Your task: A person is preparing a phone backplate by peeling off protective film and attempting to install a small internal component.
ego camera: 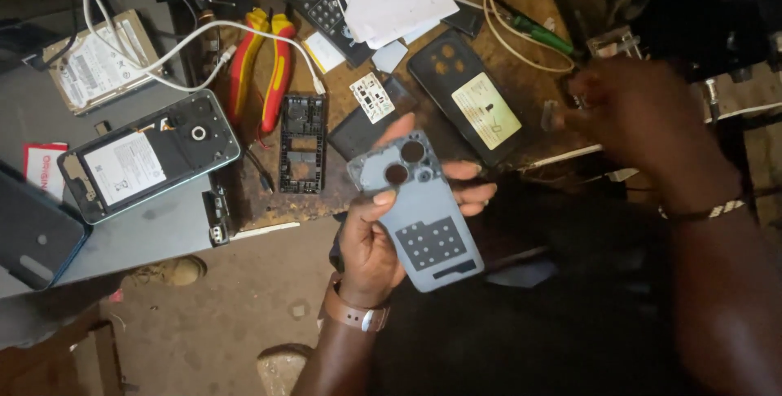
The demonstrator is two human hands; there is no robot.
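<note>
Grey plastic back cover (425, 218), light and thin, likely flexes; my left hand (371, 241) fingers grip its edges. Right hand (627, 115) blurred, grip unclear.

Left hand (371, 245) grips grey phone back cover (419, 213), inner side up; right hand (631, 115) blurred, up-right, over bench clutter.

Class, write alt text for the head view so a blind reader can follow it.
The left hand holds a grey phone back cover, inner side up, over a cluttered bench. The right hand, blurred, reaches towards small parts. An opened phone and red pliers lie nearby.
</note>
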